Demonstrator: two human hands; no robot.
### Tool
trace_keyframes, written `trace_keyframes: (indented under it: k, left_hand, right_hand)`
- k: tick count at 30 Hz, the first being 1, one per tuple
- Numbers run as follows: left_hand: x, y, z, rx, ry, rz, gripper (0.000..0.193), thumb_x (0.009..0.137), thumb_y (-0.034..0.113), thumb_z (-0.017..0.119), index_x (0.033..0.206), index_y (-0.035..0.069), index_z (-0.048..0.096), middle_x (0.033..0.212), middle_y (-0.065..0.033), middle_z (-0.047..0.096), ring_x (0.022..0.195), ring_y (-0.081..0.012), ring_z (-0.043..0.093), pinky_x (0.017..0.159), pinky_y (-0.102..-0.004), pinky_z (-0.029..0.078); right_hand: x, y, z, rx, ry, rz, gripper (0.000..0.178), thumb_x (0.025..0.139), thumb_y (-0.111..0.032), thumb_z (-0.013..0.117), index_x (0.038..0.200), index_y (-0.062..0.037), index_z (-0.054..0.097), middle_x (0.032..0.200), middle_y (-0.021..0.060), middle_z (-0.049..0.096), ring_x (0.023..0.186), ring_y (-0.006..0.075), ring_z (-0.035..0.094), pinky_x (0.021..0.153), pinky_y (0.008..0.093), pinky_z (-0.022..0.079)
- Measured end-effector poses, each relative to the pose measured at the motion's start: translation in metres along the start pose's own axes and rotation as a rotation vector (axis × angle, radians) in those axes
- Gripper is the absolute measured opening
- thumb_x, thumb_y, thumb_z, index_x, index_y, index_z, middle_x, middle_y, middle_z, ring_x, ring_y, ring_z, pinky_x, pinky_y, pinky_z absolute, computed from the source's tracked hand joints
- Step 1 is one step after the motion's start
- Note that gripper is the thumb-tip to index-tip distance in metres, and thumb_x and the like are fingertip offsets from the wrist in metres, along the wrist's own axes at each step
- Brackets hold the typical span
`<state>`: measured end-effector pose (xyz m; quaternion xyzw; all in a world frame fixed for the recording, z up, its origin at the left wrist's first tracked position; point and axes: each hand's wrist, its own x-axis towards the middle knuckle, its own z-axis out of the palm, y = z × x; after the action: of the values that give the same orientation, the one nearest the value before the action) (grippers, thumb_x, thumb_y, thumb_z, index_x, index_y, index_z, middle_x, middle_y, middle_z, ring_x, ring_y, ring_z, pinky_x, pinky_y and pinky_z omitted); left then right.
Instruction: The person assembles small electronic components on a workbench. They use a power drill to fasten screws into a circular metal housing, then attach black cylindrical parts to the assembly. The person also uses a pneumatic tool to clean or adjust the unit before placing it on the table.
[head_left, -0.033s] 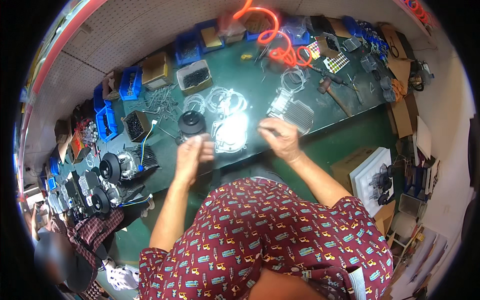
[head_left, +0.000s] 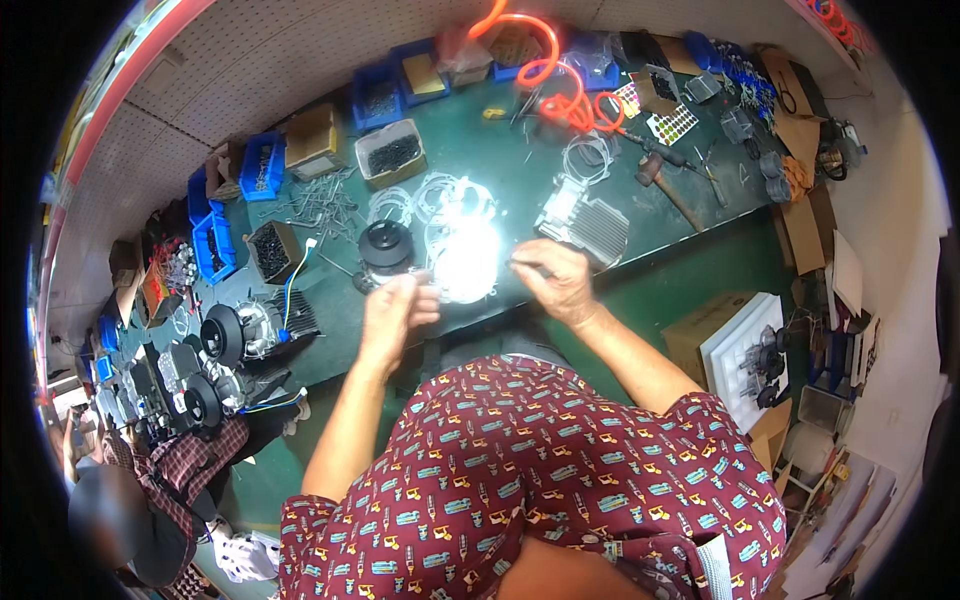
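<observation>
Pale metal plate [head_left: 464,268] lies mid-bench on the green worktop [head_left: 470,140], mostly blown out to white glare; only a little silvery edge reads along its 6 o'clock side. From it: left hand [head_left: 397,312] at 8 o'clock, fingers curled, thumb near the forefinger, cannot tell if it grips anything; right hand [head_left: 560,285] between 3 and 4, thumb and forefinger tips close together, tiny dark spot there, cannot tell if pinched. Black round unit [head_left: 386,243] at 9 to 10, base partly behind the left hand. Grey finned housing [head_left: 600,228] toward 2, near edge partly behind the right hand. Clear rings [head_left: 436,190] at 11, overlapping, partly washed out, count unclear.
</observation>
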<state>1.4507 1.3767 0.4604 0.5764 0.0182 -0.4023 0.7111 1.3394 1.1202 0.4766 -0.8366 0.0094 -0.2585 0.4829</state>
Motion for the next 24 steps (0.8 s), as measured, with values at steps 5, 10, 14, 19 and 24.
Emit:
trace_keyframes:
  k: [5,10,14,19,24]
  left_hand:
    - [-0.011,-0.01,0.01,0.03,0.0,0.055,0.028,0.096,0.024,0.067,0.112,0.0,0.065,0.088,-0.0034,0.068,0.074,-0.0094,0.064,0.064,-0.0241,0.057]
    - [-0.011,-0.02,0.001,0.112,-0.007,0.079,0.019,0.097,0.02,0.066,0.106,0.003,0.061,0.079,-0.0028,0.065,0.063,-0.0075,0.06,0.055,-0.0224,0.052]
    - [-0.012,-0.017,0.004,0.138,0.008,0.062,0.017,0.098,0.019,0.064,0.104,0.004,0.059,0.077,-0.0034,0.063,0.061,-0.0075,0.058,0.053,-0.0214,0.049]
    - [-0.018,-0.011,0.012,-0.021,0.024,-0.036,0.019,0.101,0.017,0.057,0.106,-0.002,0.059,0.083,-0.008,0.066,0.068,-0.0141,0.067,0.062,-0.0248,0.059]
    - [-0.018,-0.013,0.003,-0.377,-0.22,-0.275,0.025,0.101,0.012,0.054,0.118,-0.007,0.056,0.093,-0.0156,0.068,0.076,-0.0182,0.07,0.069,-0.0274,0.063]
  right_hand:
    - [-0.021,-0.01,0.027,-0.001,-0.105,-0.029,0.017,0.079,0.005,0.073,0.096,0.0021,0.069,0.095,0.0154,0.07,0.084,0.0252,0.07,0.074,0.0315,0.055]
    - [-0.035,-0.016,0.044,0.238,-0.063,0.428,0.019,0.086,-0.001,0.07,0.103,0.0032,0.064,0.099,0.0136,0.07,0.091,0.0176,0.07,0.079,0.0299,0.058]
    - [-0.035,-0.012,0.049,0.695,0.006,0.671,0.025,0.088,0.0,0.068,0.11,0.0057,0.057,0.098,0.0147,0.068,0.089,0.0175,0.07,0.074,0.0283,0.059]
    - [-0.031,-0.011,0.04,0.723,0.011,0.814,0.027,0.09,-0.001,0.066,0.112,0.0063,0.055,0.098,0.0147,0.066,0.087,0.0191,0.07,0.073,0.0284,0.06]
    - [-0.033,0.002,0.035,0.793,0.008,0.643,0.029,0.09,-0.002,0.066,0.116,0.0055,0.055,0.099,0.0131,0.067,0.09,0.0187,0.069,0.077,0.0293,0.059]
